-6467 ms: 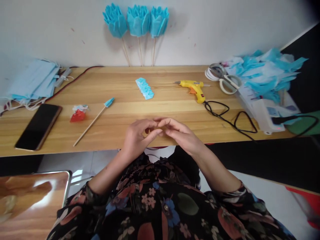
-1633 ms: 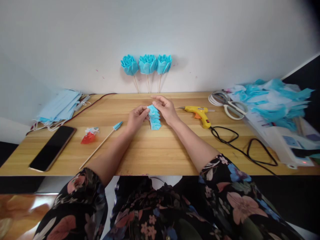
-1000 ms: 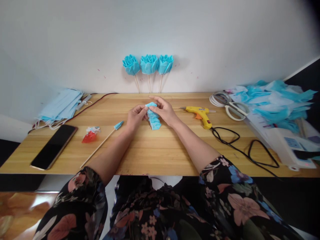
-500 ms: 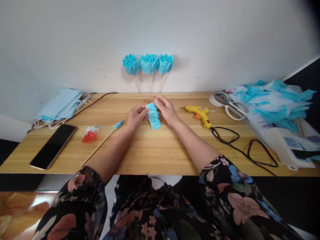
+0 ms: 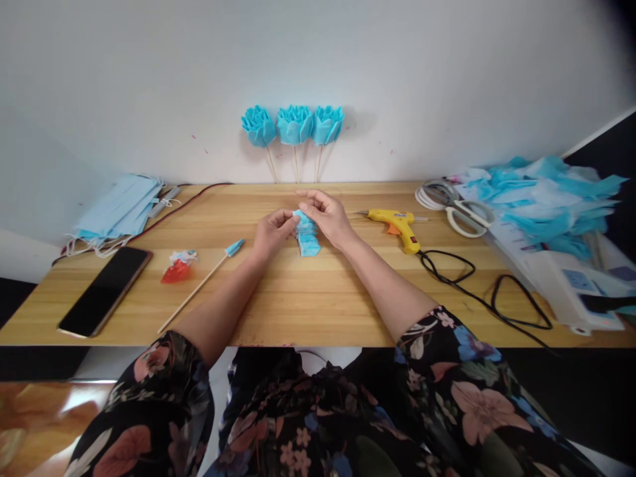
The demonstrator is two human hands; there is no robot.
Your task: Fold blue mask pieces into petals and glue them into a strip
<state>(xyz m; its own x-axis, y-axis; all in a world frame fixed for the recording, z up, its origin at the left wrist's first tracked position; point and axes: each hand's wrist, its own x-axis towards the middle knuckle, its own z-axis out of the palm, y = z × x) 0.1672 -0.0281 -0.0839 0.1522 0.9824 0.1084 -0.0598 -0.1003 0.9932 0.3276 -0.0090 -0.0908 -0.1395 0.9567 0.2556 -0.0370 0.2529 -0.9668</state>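
Head view shows the left hand (image 5: pixel 273 232) and right hand (image 5: pixel 325 217) pinching the folded blue pieces (image 5: pixel 309 242) at their twelve-o'clock end, apparently lining them up; the next move calls for even overlap.

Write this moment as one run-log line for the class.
left hand: pinching blue pleated strip; right hand: touching same strip; yellow glue gun: on table

Narrow gap — hands (image 5: pixel 329 217) to glue gun (image 5: pixel 391 217)
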